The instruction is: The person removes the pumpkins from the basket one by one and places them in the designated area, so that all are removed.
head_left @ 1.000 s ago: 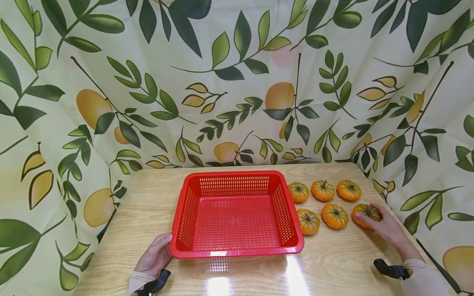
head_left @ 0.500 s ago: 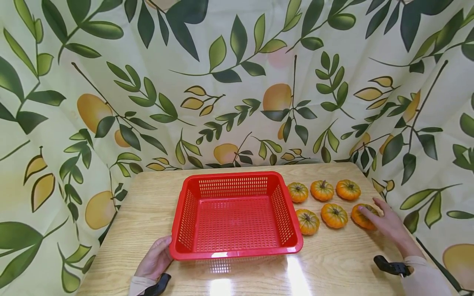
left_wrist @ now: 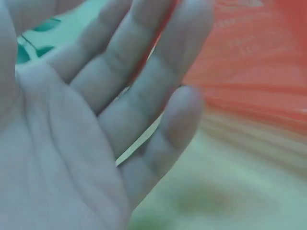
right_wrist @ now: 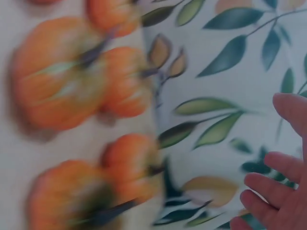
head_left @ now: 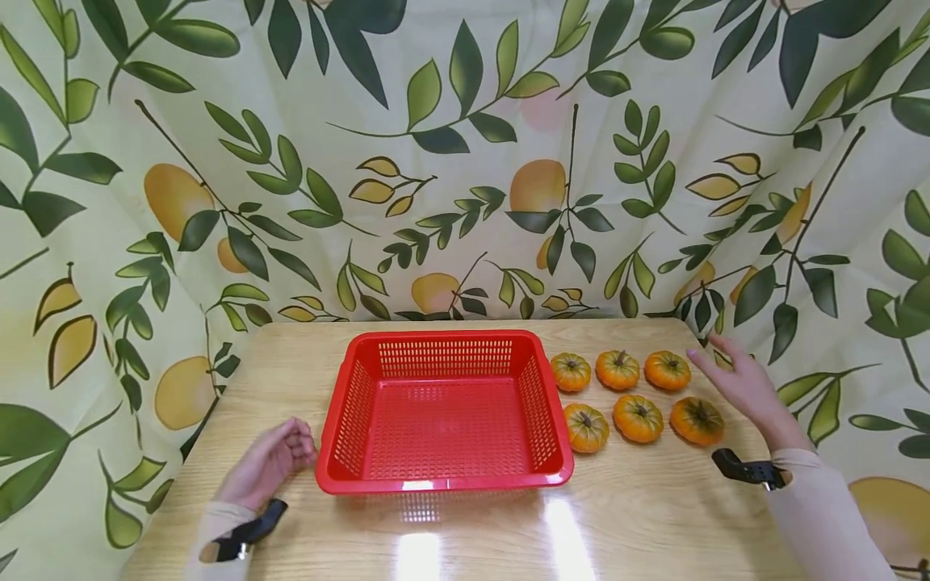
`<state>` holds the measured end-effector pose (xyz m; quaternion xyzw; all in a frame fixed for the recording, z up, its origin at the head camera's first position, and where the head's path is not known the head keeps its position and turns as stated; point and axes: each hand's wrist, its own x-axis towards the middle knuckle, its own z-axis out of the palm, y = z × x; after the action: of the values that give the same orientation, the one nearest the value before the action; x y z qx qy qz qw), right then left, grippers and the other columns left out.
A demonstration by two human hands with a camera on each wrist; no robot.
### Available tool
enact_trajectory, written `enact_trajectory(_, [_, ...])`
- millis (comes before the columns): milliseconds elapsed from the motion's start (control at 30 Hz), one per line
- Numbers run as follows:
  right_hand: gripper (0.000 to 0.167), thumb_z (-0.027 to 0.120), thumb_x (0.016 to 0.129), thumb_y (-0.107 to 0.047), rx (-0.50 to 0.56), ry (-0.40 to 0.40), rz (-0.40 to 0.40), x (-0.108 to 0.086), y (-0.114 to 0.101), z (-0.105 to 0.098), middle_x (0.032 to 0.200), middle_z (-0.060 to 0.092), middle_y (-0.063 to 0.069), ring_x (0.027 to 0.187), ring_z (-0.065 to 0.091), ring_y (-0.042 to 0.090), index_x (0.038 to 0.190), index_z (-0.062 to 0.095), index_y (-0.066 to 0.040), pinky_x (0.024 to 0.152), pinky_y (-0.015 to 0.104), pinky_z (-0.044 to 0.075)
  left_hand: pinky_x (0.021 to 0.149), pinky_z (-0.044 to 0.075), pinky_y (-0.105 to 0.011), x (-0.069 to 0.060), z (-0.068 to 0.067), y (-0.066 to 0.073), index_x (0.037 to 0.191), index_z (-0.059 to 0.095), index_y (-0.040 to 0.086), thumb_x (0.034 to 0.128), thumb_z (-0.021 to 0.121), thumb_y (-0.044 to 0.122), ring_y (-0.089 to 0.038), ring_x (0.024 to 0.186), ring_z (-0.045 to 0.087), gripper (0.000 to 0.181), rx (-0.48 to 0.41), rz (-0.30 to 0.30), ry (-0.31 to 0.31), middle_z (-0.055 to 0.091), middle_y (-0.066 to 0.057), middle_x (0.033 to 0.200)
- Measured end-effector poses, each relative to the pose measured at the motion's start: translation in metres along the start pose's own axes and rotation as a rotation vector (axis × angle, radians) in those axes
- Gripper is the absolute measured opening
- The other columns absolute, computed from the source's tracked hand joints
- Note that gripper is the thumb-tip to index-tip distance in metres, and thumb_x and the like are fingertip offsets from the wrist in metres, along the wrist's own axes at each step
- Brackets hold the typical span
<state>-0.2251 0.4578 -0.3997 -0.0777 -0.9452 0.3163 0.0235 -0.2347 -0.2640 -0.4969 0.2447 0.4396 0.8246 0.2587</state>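
Beside the left side of a red plastic basket (head_left: 445,486) is my left hand (head_left: 267,461), its fingers relaxed and holding nothing. The left wrist view shows the palm and loosely bent fingers (left_wrist: 139,96), with the blurred basket (left_wrist: 249,57) behind them. My right hand (head_left: 741,387) hovers up and to the right of the small orange pumpkins, fingers spread. Nearest to it are the back right pumpkin (head_left: 667,369) and the front right pumpkin (head_left: 697,420). In the right wrist view, several pumpkins (right_wrist: 57,74) lie apart from the hand (right_wrist: 278,187).
Two rows of pumpkins stand right of the basket, among them a front middle one (head_left: 638,418) and a front left one (head_left: 586,428). The light wooden table (head_left: 494,541) meets a leaf-patterned cloth (head_left: 465,202) at its back and sides.
My right hand has let go of the front right pumpkin and lifted up and away. My left hand has left the basket's rim and moved left.
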Motion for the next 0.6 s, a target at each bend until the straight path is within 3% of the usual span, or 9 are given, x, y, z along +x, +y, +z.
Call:
enact_trajectory(100, [0.084, 0.041, 0.104, -0.057, 0.005, -0.007, -0.031, 0.016, -0.023, -0.013, 0.162, 0.017, 0.035, 0.141, 0.020, 0.066, 0.161, 0.013, -0.002, 0.105, 0.081, 0.024, 0.090, 0.056, -0.027, 0.018, -0.007, 0.058, 0.115, 0.062, 0.011, 0.1127, 0.017, 0.016, -0.014, 0.097, 0.070, 0.046, 0.185, -0.007, 0.057, 0.073, -0.001, 0.105])
enact_trajectory(167, [0.084, 0.040, 0.104, -0.058, 0.001, -0.019, -0.047, 0.025, -0.038, -0.024, 0.164, 0.017, 0.033, 0.143, 0.019, 0.064, 0.162, 0.012, -0.004, 0.106, 0.081, 0.023, 0.086, 0.057, -0.026, 0.039, -0.002, 0.096, 0.114, 0.063, 0.011, 0.1128, 0.022, 0.015, -0.013, 0.095, 0.071, 0.042, 0.284, 0.005, 0.089, 0.074, -0.001, 0.104])
enact_trajectory(267, [0.084, 0.040, 0.103, -0.059, -0.024, -0.027, -0.083, 0.041, -0.061, -0.037, 0.164, 0.019, 0.031, 0.145, 0.021, 0.060, 0.162, 0.013, -0.005, 0.108, 0.079, 0.024, 0.081, 0.058, -0.025, 0.080, 0.018, 0.146, 0.113, 0.064, 0.009, 0.1122, 0.033, 0.018, -0.012, 0.094, 0.072, 0.033, 0.475, -0.013, 0.152, 0.075, 0.000, 0.103])
enact_trajectory(333, [0.086, 0.040, 0.102, -0.062, -0.030, -0.047, -0.104, 0.052, -0.077, -0.040, 0.165, 0.019, 0.029, 0.145, 0.022, 0.059, 0.162, 0.013, -0.007, 0.110, 0.078, 0.024, 0.079, 0.059, -0.025, 0.109, 0.038, 0.174, 0.114, 0.065, 0.011, 0.1112, 0.039, 0.025, -0.011, 0.097, 0.072, 0.030, 0.673, -0.057, 0.215, 0.076, 0.004, 0.105])
enact_trajectory(467, [0.089, 0.039, 0.100, -0.067, -0.031, -0.080, -0.131, 0.073, -0.113, -0.039, 0.168, 0.016, 0.023, 0.147, 0.023, 0.056, 0.163, 0.011, -0.011, 0.113, 0.075, 0.026, 0.089, 0.057, -0.035, 0.171, 0.089, 0.207, 0.125, 0.063, 0.007, 0.1077, 0.048, 0.036, -0.020, 0.113, 0.067, 0.037, 1.183, -0.163, 0.317, 0.072, -0.004, 0.121])
enact_trajectory(533, [0.089, 0.041, 0.099, -0.067, -0.036, -0.089, -0.159, 0.082, -0.132, -0.037, 0.169, 0.017, 0.021, 0.149, 0.022, 0.053, 0.163, 0.013, -0.012, 0.115, 0.073, 0.025, 0.095, 0.055, -0.044, 0.199, 0.112, 0.215, 0.130, 0.061, 0.005, 0.1067, 0.045, 0.040, -0.028, 0.118, 0.063, 0.045, 1.442, -0.192, 0.345, 0.067, -0.013, 0.130])
enact_trajectory(600, [0.089, 0.042, 0.099, -0.068, -0.053, -0.100, -0.186, 0.091, -0.152, -0.033, 0.169, 0.019, 0.019, 0.150, 0.022, 0.050, 0.163, 0.015, -0.013, 0.116, 0.072, 0.025, 0.100, 0.050, -0.053, 0.223, 0.129, 0.221, 0.138, 0.057, 0.005, 0.1057, 0.040, 0.043, -0.036, 0.125, 0.058, 0.053, 1.637, -0.228, 0.367, 0.059, -0.020, 0.141])
